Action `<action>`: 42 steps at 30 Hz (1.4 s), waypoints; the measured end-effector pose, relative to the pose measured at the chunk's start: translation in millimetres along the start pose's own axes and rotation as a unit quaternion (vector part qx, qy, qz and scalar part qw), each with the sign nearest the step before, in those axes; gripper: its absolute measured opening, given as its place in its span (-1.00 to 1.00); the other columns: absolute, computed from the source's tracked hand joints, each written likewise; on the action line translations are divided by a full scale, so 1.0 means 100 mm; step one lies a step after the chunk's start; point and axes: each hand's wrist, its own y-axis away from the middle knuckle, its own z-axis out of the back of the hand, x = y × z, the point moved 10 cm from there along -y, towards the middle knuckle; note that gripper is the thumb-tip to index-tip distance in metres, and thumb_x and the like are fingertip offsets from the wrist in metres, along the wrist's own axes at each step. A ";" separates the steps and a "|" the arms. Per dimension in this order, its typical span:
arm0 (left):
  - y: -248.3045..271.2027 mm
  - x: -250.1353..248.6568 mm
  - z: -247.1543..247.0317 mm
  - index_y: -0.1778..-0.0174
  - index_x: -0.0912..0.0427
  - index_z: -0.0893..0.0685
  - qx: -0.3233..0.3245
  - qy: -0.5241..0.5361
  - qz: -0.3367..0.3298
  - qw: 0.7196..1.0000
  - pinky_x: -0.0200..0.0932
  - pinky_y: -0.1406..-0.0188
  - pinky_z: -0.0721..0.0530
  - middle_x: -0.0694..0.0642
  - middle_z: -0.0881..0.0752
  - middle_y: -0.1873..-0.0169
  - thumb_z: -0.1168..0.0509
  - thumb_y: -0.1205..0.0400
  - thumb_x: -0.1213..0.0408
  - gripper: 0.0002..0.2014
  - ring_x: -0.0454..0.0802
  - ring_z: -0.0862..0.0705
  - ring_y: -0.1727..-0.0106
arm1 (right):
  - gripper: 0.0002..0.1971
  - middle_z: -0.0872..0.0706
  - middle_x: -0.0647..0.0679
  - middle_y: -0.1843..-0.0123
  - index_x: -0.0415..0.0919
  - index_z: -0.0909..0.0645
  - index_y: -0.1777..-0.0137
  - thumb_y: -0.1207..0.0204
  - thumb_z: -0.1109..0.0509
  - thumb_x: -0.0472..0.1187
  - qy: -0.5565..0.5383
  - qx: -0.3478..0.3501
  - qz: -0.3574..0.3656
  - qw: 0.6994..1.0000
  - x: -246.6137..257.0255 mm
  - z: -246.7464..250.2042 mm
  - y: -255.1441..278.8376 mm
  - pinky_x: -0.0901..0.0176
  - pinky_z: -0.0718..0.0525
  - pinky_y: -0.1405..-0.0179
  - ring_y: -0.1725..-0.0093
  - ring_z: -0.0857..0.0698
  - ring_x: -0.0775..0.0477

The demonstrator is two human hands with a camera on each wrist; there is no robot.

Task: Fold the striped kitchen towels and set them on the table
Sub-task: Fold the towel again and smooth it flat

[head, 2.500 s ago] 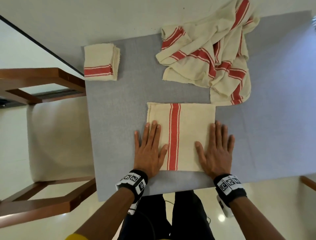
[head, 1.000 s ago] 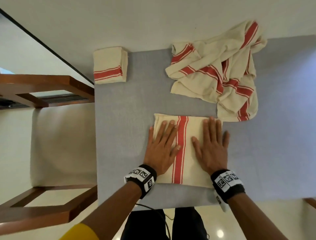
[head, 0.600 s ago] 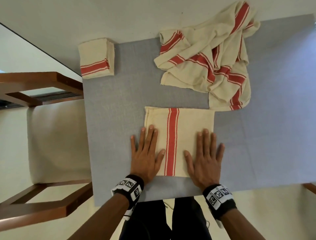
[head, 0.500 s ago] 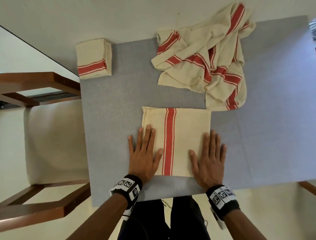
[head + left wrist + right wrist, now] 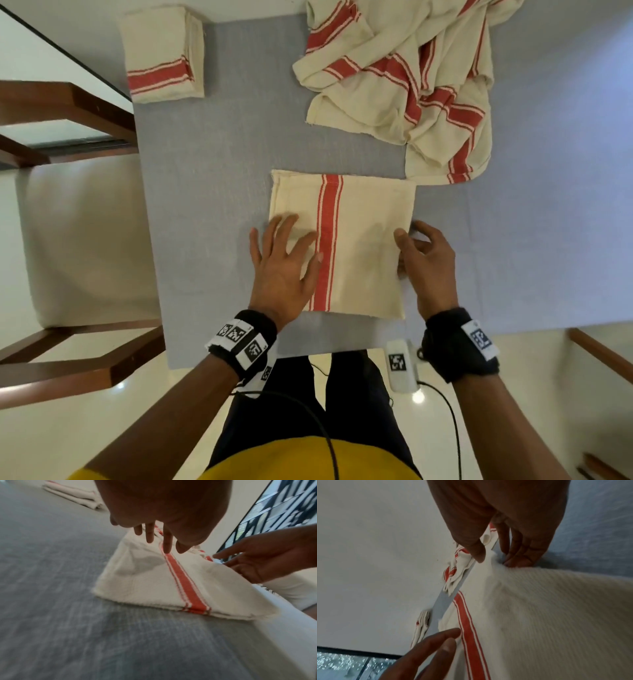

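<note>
You will find no words, brand names or numbers to read here. The only signs are black-and-white square code patterns on the left wristband [image 5: 242, 339], the right wristband [image 5: 479, 338] and a small white device [image 5: 399, 364] beside the right wrist.

head: high, looking down | wrists: low, close, facing opposite ways | shared: folded towel [image 5: 363, 246]

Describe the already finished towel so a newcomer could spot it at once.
Start from the grey table and look to its far left corner, beside the wooden chair. There the small folded towel sits alone. Unlike the flat towel under the hands or the crumpled pile, it is a thick compact stack.
</note>
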 end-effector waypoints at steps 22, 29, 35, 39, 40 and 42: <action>-0.08 -1.12 -0.34 -0.02 0.10 -0.72 0.127 0.049 -0.148 0.979 -0.03 0.40 -0.63 0.03 -0.74 0.32 -0.16 -0.82 -0.07 -0.64 0.10 -0.71 0.35 | -0.68 -0.85 -0.05 0.07 -0.09 -0.69 -0.13 -0.45 -0.60 0.00 0.150 0.060 0.094 0.982 0.72 -0.23 -0.25 -0.27 -0.86 -0.06 0.10 -0.86 -0.15; 0.07 -1.17 -0.44 -0.66 -0.08 -0.43 0.169 0.036 -0.174 0.969 0.00 0.32 -0.66 0.05 -0.73 0.17 0.00 -0.81 -0.06 -0.52 0.08 -0.69 0.28 | -0.76 -0.85 -0.18 0.20 -0.29 -0.71 0.04 -0.54 -0.60 -0.10 0.120 0.040 0.076 0.989 0.81 -0.24 -0.30 -0.20 -0.91 0.10 0.27 -0.88 -0.11; 0.09 -1.14 -0.35 -0.08 0.11 -0.71 0.129 0.055 -0.132 0.981 0.00 0.36 -0.59 0.09 -0.69 0.25 -0.05 -0.77 -0.06 -0.59 0.14 -0.67 0.31 | -0.72 -0.84 -0.28 0.17 -0.39 -0.66 -0.11 -0.56 -0.61 -0.23 0.062 0.079 0.068 0.993 0.92 -0.45 -0.12 -0.02 -0.90 0.16 0.29 -0.88 -0.13; 0.15 -0.86 -0.13 0.04 0.11 -0.63 0.093 0.115 -0.055 0.987 -0.08 0.38 -0.57 0.03 -0.69 0.26 -0.19 -0.72 -0.03 -0.72 0.04 -0.61 0.32 | -0.73 -0.84 -0.22 0.21 -0.37 -0.65 -0.11 -0.56 -0.61 -0.24 0.052 0.091 0.076 0.992 1.01 -0.60 -0.04 0.00 -0.89 0.19 0.31 -0.87 -0.10; 0.19 -0.74 -0.10 0.02 0.08 -0.60 0.100 0.130 -0.028 0.986 -0.08 0.36 -0.57 0.01 -0.69 0.23 -0.27 -0.71 0.02 -0.80 0.01 -0.60 0.31 | -0.75 -0.84 -0.20 0.22 -0.36 -0.65 -0.09 -0.56 -0.61 -0.25 0.050 0.097 0.079 0.991 1.04 -0.66 -0.01 0.01 -0.88 0.21 0.33 -0.86 -0.10; 0.27 -0.52 -0.08 -0.07 0.03 -0.50 0.120 0.162 0.028 0.979 -0.11 0.32 -0.52 -0.04 -0.67 0.21 -0.36 -0.72 0.12 -0.84 -0.04 -0.57 0.29 | -0.78 -0.84 -0.15 0.25 -0.32 -0.64 -0.05 -0.56 -0.61 -0.25 0.055 0.103 0.087 0.989 1.10 -0.78 0.03 0.03 -0.88 0.25 0.36 -0.85 -0.08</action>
